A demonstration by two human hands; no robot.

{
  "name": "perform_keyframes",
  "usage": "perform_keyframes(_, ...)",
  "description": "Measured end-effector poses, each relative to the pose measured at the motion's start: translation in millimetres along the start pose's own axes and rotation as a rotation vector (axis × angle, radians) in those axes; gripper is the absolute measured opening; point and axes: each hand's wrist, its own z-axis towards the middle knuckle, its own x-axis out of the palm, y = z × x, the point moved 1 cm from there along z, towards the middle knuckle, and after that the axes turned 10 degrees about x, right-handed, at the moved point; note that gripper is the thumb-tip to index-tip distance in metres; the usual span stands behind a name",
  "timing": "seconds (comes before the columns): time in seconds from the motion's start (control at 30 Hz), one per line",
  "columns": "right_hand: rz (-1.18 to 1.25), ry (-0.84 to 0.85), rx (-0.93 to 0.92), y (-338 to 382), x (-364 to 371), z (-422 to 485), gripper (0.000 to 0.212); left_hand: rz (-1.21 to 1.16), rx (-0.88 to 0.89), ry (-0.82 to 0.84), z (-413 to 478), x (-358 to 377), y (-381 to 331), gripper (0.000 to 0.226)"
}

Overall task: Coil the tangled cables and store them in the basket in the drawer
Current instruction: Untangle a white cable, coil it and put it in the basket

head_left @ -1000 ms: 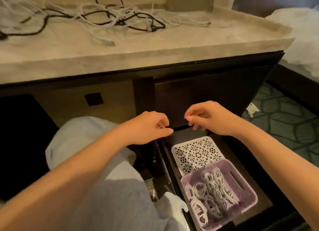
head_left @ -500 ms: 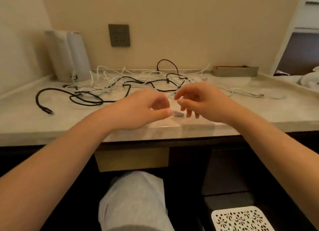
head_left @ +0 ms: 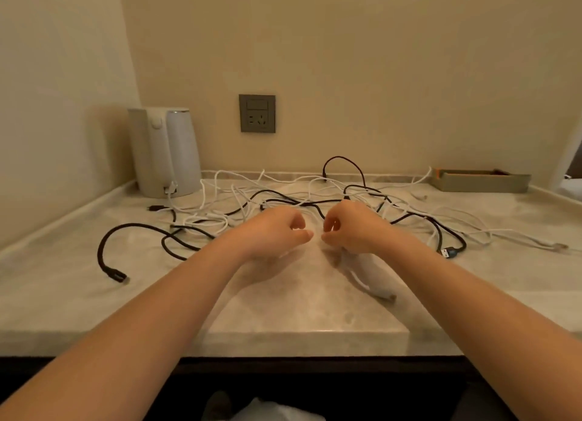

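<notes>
Hands have moved deeper over the counter since half a second ago, and your view has tipped up: the white tray at the bottom edge is gone and more wall shows. Your left hand is clenched on nothing visible. Your right hand seems to pinch a white cable that trails toward the front edge, though blur hides the grip. Cables sprawl across the counter's middle and rear, black and white, too knotted to count. One kettle stands in the rear left corner, one box in the rear right, and one socket is on the wall.
</notes>
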Motion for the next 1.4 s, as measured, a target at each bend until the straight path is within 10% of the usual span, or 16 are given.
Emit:
perform_keyframes(0.63, 0.253, -0.191, 0.220, -25.7, 17.5, 124.2, 0.033, 0.306, -0.309, -0.241, 100.9, 10.5, 71.5, 0.051)
perform_keyframes(1.4, 0.553, -0.647, 0.382, -62.1, -8.9, 118.4, 0.035, 0.074, -0.074, -0.356, 86.1, -4.7, 82.9, 0.016)
